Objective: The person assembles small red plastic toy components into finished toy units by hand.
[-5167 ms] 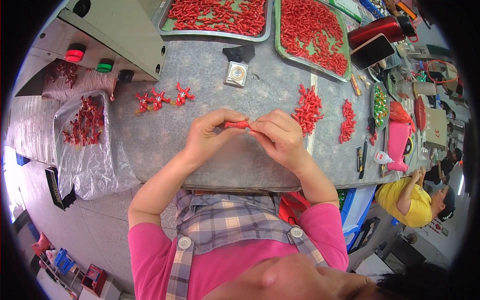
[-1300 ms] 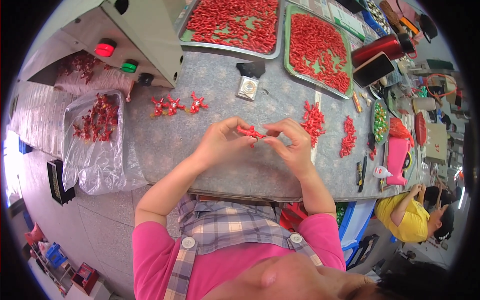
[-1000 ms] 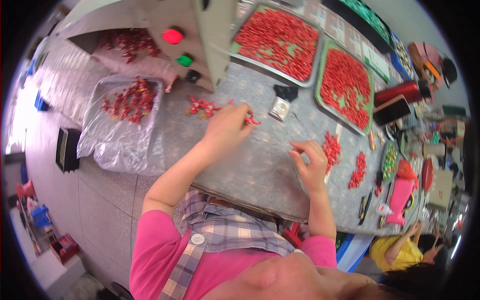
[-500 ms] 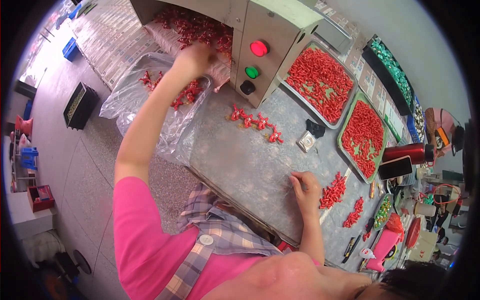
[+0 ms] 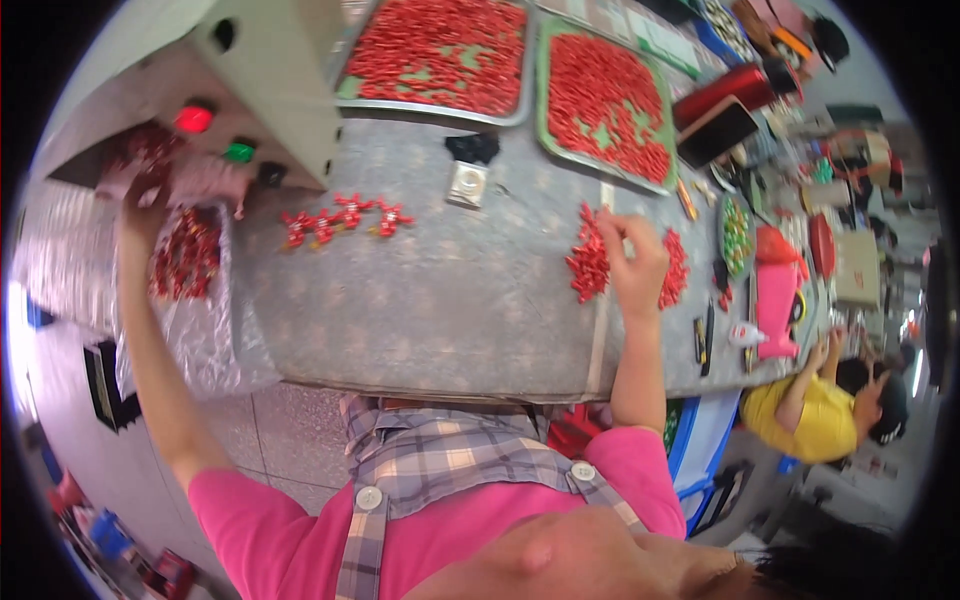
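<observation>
Red figures (image 5: 350,211) are set in a loose row on the surface (image 5: 460,300) at left, near the machine (image 5: 270,90), where the left hand (image 5: 146,196) is seen blurred; loose red pieces (image 5: 586,268) are heaped at right, beside the right hand (image 5: 636,258). Neither grip's state can be told.
</observation>
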The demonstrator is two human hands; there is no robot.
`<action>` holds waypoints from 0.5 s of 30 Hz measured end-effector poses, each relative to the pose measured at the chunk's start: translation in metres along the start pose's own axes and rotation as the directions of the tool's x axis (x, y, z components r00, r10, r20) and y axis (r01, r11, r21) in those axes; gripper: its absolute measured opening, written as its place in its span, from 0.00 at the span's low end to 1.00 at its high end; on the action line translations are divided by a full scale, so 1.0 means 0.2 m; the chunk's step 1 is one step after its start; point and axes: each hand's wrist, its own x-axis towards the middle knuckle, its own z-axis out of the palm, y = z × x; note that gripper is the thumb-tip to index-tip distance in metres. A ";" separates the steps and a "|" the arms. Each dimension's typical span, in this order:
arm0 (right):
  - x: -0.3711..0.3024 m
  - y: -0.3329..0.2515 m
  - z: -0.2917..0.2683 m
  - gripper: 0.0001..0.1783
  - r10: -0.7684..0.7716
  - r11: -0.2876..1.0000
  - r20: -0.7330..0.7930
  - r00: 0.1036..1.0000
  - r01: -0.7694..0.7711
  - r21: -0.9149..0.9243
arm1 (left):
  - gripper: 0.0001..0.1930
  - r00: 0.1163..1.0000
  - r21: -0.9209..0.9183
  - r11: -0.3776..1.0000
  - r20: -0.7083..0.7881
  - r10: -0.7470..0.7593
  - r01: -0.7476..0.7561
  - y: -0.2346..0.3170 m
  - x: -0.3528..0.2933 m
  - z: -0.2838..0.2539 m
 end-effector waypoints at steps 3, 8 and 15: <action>0.06 0.10 -0.03 0.04 0.076 0.996 -0.004 0.997 -0.076 -0.042 | 0.13 0.953 -0.364 0.885 0.193 -0.233 0.290 0.57 -0.32 -0.17; 0.11 0.18 0.04 0.06 0.078 0.988 0.173 0.982 -0.052 -0.149 | 0.11 0.856 -0.690 0.656 0.500 0.128 0.305 1.23 -0.52 0.13; 0.17 0.23 0.17 0.11 0.154 0.942 0.294 0.943 -0.050 -0.333 | 0.12 0.606 -0.643 0.331 0.764 0.219 0.691 1.59 -0.61 0.75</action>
